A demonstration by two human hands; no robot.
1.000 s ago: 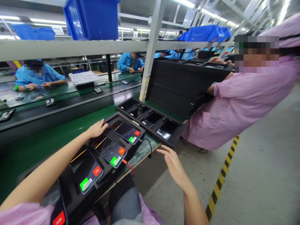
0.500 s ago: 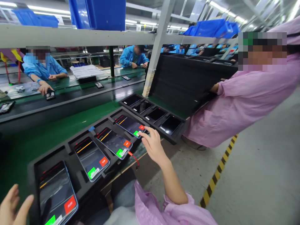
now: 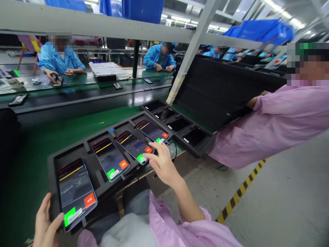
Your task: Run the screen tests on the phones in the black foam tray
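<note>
A black foam tray (image 3: 82, 144) holds several smartphones, each lit with a green and a red button. My right hand (image 3: 164, 166) hovers over or touches the lower end of one smartphone (image 3: 132, 144), thumb by its green button and a fingertip near the red one; contact is not certain. Its fingers are apart and grip nothing. At the tray's near left corner my left hand (image 3: 47, 223) is open, the thumb tip beside the lower corner of the nearest smartphone (image 3: 75, 188). Between them lies another smartphone (image 3: 110, 157); the farthest smartphone (image 3: 151, 129) is partly behind my right fingers.
A second black tray (image 3: 181, 142) with dark-screened phones adjoins at the right. Beside it a person in a pink sleeve (image 3: 277, 116) holds a large black tray (image 3: 226, 92) tilted up. A slanted post (image 3: 192, 51) rises behind. Across the conveyor (image 3: 97, 97), people in blue work.
My right hand has shifted from the farthest phone to the one before it. My left hand has come in to the nearest phone's corner. The view has shifted, and the red cable no longer shows.
</note>
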